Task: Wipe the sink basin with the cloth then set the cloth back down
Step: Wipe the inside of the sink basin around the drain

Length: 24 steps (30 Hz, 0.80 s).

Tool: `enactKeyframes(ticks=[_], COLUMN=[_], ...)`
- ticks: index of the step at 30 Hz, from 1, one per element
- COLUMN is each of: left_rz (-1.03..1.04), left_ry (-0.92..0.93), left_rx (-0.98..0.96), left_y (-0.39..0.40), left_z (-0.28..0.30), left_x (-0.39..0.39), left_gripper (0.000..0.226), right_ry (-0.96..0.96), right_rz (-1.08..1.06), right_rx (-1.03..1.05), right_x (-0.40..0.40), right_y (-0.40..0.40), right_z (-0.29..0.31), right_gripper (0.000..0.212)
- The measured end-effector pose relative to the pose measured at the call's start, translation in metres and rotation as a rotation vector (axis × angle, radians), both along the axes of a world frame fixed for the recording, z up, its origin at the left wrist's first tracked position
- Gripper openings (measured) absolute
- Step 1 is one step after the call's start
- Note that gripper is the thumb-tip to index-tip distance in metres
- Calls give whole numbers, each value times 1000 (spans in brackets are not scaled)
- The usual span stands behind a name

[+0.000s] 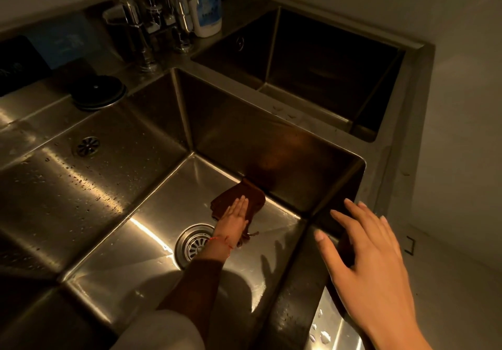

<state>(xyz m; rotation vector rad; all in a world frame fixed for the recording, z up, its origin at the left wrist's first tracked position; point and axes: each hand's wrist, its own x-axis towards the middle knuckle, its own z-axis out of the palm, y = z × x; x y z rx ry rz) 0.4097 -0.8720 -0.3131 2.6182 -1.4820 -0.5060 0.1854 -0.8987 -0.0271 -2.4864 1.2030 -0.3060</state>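
Note:
A dark brown cloth [254, 196] lies on the floor of the steel sink basin [173, 205], close to the far right corner. My left hand [234, 219] reaches down into the basin and presses flat on the cloth with straight fingers. The round drain strainer [194, 245] sits just left of my left wrist. My right hand [372, 262] hovers over the basin's right rim with fingers spread and relaxed, holding nothing.
A second, deeper basin [320, 78] lies at the back right. Chrome faucets [173, 7] and a white detergent bottle [205, 1] stand behind the sink. A wet draining board with a small drain [87, 146] and a black round lid [99, 91] is at left.

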Motion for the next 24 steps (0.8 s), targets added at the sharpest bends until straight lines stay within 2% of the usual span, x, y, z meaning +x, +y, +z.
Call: enactKeyframes(ticks=[8, 24], left_rz=[79, 210], left_ry=[19, 92], left_rx=[-19, -43], left_y=[9, 26], left_z=[7, 12], left_x=[40, 85], left_gripper=[62, 64], right_ry=[-9, -5], right_rz=[0, -11], right_rx=[-8, -8], right_x=[1, 0], right_y=[1, 1], right_z=[1, -1], right_gripper=[66, 71])
